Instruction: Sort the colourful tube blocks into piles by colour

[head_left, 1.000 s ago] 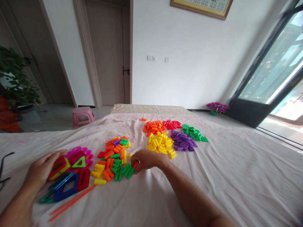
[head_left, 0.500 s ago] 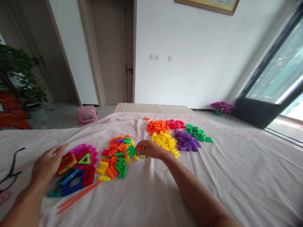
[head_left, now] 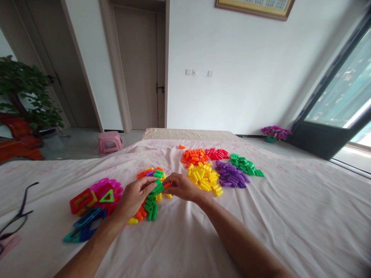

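My left hand [head_left: 135,197] pinches green tube-shaped plastic building pieces [head_left: 158,187] from the left. From the right, my right hand [head_left: 182,187] grips an orange piece [head_left: 167,185] that meets the green ones; whether they are fully joined is unclear. Both hands are just above a mixed heap of loose pieces [head_left: 150,204], partly hidden by my left hand. Right of my right hand are sorted piles: yellow pieces [head_left: 203,175], orange pieces [head_left: 193,156], red pieces [head_left: 216,153], purple pieces [head_left: 232,175] and green pieces [head_left: 245,165].
Left of my left forearm lie a red frame tile [head_left: 77,202], a light blue tile [head_left: 87,217] and a pink scalloped piece [head_left: 106,182]. Glasses [head_left: 22,206] rest at the far left of the cloth [head_left: 185,239]. A pink stool [head_left: 110,143] stands beyond.
My left hand has moved right, from beside the frame tiles to the green pieces, and taken hold of them. My right hand still grips the orange piece. The orange sticks are now hidden.
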`<state>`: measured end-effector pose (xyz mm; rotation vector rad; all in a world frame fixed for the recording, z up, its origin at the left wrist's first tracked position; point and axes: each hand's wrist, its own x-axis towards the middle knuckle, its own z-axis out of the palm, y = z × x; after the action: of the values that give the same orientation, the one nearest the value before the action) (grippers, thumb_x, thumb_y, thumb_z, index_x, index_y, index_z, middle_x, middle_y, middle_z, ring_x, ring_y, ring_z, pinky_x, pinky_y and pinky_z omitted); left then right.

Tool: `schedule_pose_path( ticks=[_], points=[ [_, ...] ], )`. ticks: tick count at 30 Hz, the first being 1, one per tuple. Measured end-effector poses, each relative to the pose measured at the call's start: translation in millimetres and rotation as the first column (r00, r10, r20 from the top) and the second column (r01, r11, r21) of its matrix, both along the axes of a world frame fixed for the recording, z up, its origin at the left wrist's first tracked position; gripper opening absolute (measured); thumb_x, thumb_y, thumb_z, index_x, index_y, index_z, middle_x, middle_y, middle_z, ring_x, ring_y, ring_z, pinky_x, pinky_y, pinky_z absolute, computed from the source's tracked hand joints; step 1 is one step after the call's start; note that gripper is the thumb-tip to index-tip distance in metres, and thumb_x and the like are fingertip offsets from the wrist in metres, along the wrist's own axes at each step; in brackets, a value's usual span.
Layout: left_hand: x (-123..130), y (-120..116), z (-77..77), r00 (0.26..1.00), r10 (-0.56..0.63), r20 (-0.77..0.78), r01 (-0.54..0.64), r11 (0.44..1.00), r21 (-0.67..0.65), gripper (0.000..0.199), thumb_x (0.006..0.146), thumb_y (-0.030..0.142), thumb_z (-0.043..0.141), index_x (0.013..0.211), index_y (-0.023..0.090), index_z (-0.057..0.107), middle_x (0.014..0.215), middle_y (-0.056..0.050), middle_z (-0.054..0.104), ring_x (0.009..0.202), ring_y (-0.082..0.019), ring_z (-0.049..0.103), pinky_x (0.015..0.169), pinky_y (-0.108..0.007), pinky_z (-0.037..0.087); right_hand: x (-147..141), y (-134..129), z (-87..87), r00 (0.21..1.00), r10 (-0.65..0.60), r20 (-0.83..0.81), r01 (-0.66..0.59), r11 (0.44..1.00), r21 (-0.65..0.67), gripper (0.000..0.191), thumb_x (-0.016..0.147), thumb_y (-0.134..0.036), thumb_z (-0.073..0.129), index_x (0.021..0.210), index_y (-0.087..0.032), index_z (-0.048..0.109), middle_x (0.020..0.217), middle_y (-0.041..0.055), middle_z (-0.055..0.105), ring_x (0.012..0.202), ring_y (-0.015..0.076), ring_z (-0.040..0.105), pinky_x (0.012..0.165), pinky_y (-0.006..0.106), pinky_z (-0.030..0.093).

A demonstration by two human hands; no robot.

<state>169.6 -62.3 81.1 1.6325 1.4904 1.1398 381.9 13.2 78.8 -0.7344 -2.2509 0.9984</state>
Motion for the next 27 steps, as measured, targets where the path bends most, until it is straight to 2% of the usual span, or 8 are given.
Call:
schedule_pose_path(
  ticks=[9,13,15,18,20,21,23,27],
  points=[
    [1.5,1.6,-16.4,1.000,0.000,-0.022,-0.002,0.998,-0.059,0.034,0.078,0.048,0.064,0.098,0.022,0.075,0.096,-0.006,0.076,0.089,-0.025,0.070,0.079,-0.034,0.054,16.2,6.4,16.8,0.976,0.046,0.212,-0.054,0.998,0.032,0.017,0.078,-0.023,0.073,0.095,-0.021,0.076,0.085,0.0001,0.067,0.074,0.0113,0.058,0.066,0.019,0.043],
    [-4.6,4.7,-24.3,0.999,-0.036,-0.003,0.035,0.990,-0.138,0.035,0.078,0.047,0.062,0.096,0.020,0.075,0.082,-0.006,0.075,0.076,-0.023,0.069,0.066,-0.032,0.054,34.2,22.0,18.5,0.963,-0.131,0.236,0.115,0.990,0.083,0.014,0.077,-0.019,0.069,0.089,-0.019,0.076,0.081,0.0006,0.069,0.073,0.0131,0.062,0.066,0.020,0.044],
    [-7.1,5.9,-27.5,0.999,-0.041,0.012,0.042,0.991,-0.129,0.035,0.079,0.047,0.062,0.098,0.021,0.074,0.082,-0.005,0.075,0.076,-0.023,0.070,0.066,-0.032,0.054,41.5,31.8,16.8,0.930,-0.327,0.167,0.304,0.941,0.148,0.016,0.079,-0.019,0.065,0.090,-0.017,0.076,0.083,0.0025,0.071,0.075,0.0146,0.063,0.068,0.022,0.045],
    [-7.4,6.9,-28.8,1.000,-0.004,0.018,0.006,0.995,-0.100,0.040,0.080,0.048,0.061,0.106,0.020,0.072,0.089,-0.007,0.075,0.082,-0.024,0.071,0.072,-0.033,0.055,49.9,45.5,13.3,0.800,-0.599,0.024,0.581,0.785,0.216,0.033,0.078,-0.013,0.059,0.108,-0.015,0.072,0.100,0.0072,0.071,0.083,0.0165,0.065,0.077,0.026,0.048],
    [-7.5,6.8,-26.5,0.999,0.039,0.010,-0.038,0.994,-0.099,0.046,0.081,0.051,0.059,0.112,0.019,0.069,0.091,-0.009,0.075,0.084,-0.024,0.071,0.074,-0.034,0.055,53.5,51.4,11.6,0.715,-0.698,-0.035,0.685,0.691,0.232,0.044,0.078,-0.009,0.055,0.119,-0.014,0.067,0.109,0.0096,0.070,0.087,0.0170,0.066,0.082,0.028,0.049],
    [-8.3,6.6,-24.3,0.998,0.062,0.009,-0.061,0.994,-0.092,0.047,0.082,0.053,0.058,0.113,0.019,0.068,0.094,-0.009,0.075,0.086,-0.024,0.071,0.075,-0.034,0.056,54.4,52.6,11.2,0.698,-0.714,-0.050,0.703,0.670,0.240,0.045,0.078,-0.009,0.053,0.121,-0.015,0.066,0.111,0.0099,0.069,0.088,0.0172,0.066,0.083,0.029,0.049],
    [-12.6,6.0,-17.4,0.993,0.115,0.023,-0.113,0.992,-0.049,0.049,0.083,0.055,0.055,0.115,0.020,0.066,0.104,-0.010,0.074,0.090,-0.023,0.070,0.079,-0.033,0.055,52.9,50.8,11.1,0.723,-0.688,-0.063,0.677,0.688,0.261,0.041,0.080,-0.009,0.052,0.116,-0.016,0.069,0.109,0.0093,0.070,0.091,0.0176,0.066,0.085,0.029,0.049],
    [-34.0,3.6,5.2,0.963,0.269,0.029,-0.270,0.956,0.113,0.049,0.087,0.056,0.049,0.115,0.020,0.065,0.113,-0.009,0.072,0.086,-0.020,0.068,0.076,-0.029,0.053,36.1,32.4,11.6,0.873,-0.487,-0.001,0.473,0.847,0.244,0.031,0.081,-0.008,0.054,0.103,-0.018,0.073,0.101,0.0057,0.073,0.087,0.0158,0.066,0.081,0.026,0.050]
  ],
)
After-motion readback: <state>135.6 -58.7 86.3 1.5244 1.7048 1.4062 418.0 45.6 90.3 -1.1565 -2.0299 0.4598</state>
